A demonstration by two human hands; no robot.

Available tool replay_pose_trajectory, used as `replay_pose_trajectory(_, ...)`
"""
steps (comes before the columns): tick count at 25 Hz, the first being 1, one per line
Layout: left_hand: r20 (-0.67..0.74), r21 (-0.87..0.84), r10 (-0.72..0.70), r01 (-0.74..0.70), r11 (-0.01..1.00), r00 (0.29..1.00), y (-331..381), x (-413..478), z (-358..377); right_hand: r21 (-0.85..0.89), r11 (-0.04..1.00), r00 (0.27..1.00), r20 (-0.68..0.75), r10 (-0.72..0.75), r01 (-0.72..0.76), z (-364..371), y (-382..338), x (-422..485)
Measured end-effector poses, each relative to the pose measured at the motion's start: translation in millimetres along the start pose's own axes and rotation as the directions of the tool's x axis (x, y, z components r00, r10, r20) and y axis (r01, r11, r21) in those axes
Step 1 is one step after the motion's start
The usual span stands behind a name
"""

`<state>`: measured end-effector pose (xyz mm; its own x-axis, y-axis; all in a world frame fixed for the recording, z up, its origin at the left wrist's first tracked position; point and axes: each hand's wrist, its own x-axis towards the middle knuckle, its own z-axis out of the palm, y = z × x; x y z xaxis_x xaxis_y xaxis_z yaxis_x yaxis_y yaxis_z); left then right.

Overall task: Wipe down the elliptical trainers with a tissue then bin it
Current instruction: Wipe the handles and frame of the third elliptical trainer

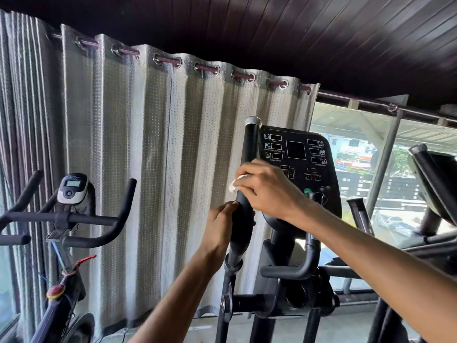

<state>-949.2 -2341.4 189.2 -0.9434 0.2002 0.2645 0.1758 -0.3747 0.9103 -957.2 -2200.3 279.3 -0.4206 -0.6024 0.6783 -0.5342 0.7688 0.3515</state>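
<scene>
A black elliptical trainer stands in front of me, its console [298, 157] dark. Its left upright handle [249, 144] has a silver cap on top. My right hand [265, 188] wraps around this handle about halfway up and holds a white tissue [235, 184] against it; only a small crumpled edge of the tissue shows by the fingers. Just below, my left hand [222, 227] grips the thicker padded part of the same handle. The short fixed handlebar [289, 271] curves out lower down.
An exercise bike [71, 219] with black handlebars and a small grey display stands at the left. A second elliptical [435, 174] is at the right edge. A silver curtain [148, 144] hangs behind, with a window at the right. No bin is in view.
</scene>
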Motion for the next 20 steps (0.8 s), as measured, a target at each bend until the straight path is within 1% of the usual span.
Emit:
replay_pose_trajectory(2,0.005,0.005,-0.025,0.025,1.000,1.000,0.7,0.7,-1.3,0.028,0.999,0.996,-0.083,0.044,-0.042,-6.2,6.7,2.0)
replay_pose_trajectory(3,0.005,0.009,-0.030,0.030,1.000,1.000,0.9,1.4,-1.2,0.029,0.998,0.993,-0.103,0.064,-0.062,-10.3,11.8,4.4)
replay_pose_trajectory(5,0.008,0.025,-0.019,0.019,1.000,1.000,3.9,2.2,-1.3,0.013,0.999,0.993,-0.101,0.054,-0.052,-13.1,21.0,5.0)
replay_pose_trajectory(8,-0.027,0.059,0.023,-0.021,0.998,0.999,12.3,8.6,1.8,0.039,0.996,0.984,-0.162,0.080,-0.074,-14.6,31.2,3.2)
replay_pose_trajectory(10,-0.045,0.124,0.036,-0.030,0.992,0.998,19.5,18.1,5.4,0.037,0.998,0.983,-0.174,0.058,-0.053,-11.0,38.4,1.4)
replay_pose_trajectory(12,-0.063,0.157,0.058,-0.048,0.986,0.996,24.3,26.1,10.1,0.038,0.994,0.975,-0.194,0.105,-0.100,-10.6,44.7,9.3)
replay_pose_trajectory(13,-0.065,0.170,0.077,-0.065,0.983,0.995,26.1,32.9,12.7,0.042,0.994,0.975,-0.193,0.105,-0.099,-11.6,46.4,15.4)
replay_pose_trajectory(16,-0.094,0.224,0.106,-0.083,0.971,0.990,29.7,55.0,21.8,0.011,0.998,0.997,-0.047,-0.066,0.067,-13.4,53.1,33.0)
replay_pose_trajectory(17,-0.098,0.249,0.117,-0.089,0.964,0.988,31.9,61.7,24.9,0.003,0.998,0.998,-0.029,-0.063,0.063,-15.6,57.9,40.8)
replay_pose_trajectory(20,-0.114,0.291,0.148,-0.109,0.951,0.982,51.2,69.2,37.4,-0.049,0.999,0.992,-0.125,-0.010,0.004,-12.4,79.6,57.1)
